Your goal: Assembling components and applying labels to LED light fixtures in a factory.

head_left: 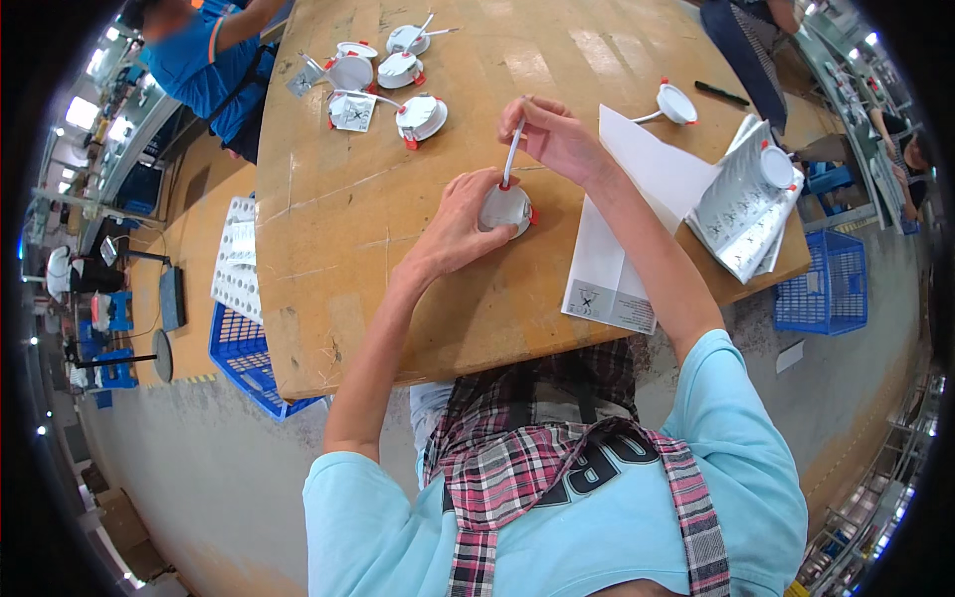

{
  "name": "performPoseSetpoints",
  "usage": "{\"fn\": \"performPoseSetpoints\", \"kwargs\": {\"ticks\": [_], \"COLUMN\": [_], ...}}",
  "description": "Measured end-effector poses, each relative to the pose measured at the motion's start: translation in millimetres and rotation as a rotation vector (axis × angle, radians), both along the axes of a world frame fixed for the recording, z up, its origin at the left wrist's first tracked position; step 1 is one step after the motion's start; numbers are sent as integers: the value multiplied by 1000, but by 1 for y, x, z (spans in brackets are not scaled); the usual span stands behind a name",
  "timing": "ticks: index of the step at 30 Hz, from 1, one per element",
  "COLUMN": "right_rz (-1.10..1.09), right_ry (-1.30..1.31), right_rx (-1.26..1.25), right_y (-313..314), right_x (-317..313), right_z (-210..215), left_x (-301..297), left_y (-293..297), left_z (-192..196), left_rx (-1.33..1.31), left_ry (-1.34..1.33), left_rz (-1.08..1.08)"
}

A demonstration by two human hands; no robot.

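A round white downlight (504, 211) with red clips lies on the brown table in front of me. My left hand (460, 221) is closed around its left side, thumb along the near edge. From its far edge a white cable (513, 154) rises, and my right hand (553, 134) pinches the cable's upper end. Just right of the downlight lie white printed sheets (637, 199), partly beneath my right forearm. Several similar downlights (422, 117) with cables and red clips are grouped at the far left, some with silvery labels (352, 110) on them.
At the right, a stack of silvery label sheets (738, 204) carries a small white downlight (776, 167). Beyond it are another downlight (676, 103) and a black pen (721, 94). Blue crates (822, 284) stand beside the table. A person in blue (204, 75) is at the far left.
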State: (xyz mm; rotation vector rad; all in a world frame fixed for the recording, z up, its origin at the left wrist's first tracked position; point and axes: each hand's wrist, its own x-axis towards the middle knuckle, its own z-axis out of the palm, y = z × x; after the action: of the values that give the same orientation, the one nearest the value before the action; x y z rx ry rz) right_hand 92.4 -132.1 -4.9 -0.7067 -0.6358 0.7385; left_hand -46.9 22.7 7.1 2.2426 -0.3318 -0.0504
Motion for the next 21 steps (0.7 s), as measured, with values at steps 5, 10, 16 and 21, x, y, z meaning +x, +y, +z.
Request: {"fn": "performPoseSetpoints", "kwargs": {"ticks": [5, 10, 16, 21], "right_rz": [16, -35, -202, -506], "right_ry": [182, 193, 182, -50], "right_rx": [-39, -85, -97, -172], "right_y": [4, 4, 1, 13], "right_x": [13, 13, 14, 12], "right_z": [-15, -18, -15, -9], "left_x": [-5, -8, -28, -77], "left_y": [3, 4, -12, -55], "left_z": [3, 7, 15, 37], "left_rx": [-30, -57, 113, -70], "left_ry": [-3, 0, -410, -288], "left_rz": [54, 73, 363, 282]}}
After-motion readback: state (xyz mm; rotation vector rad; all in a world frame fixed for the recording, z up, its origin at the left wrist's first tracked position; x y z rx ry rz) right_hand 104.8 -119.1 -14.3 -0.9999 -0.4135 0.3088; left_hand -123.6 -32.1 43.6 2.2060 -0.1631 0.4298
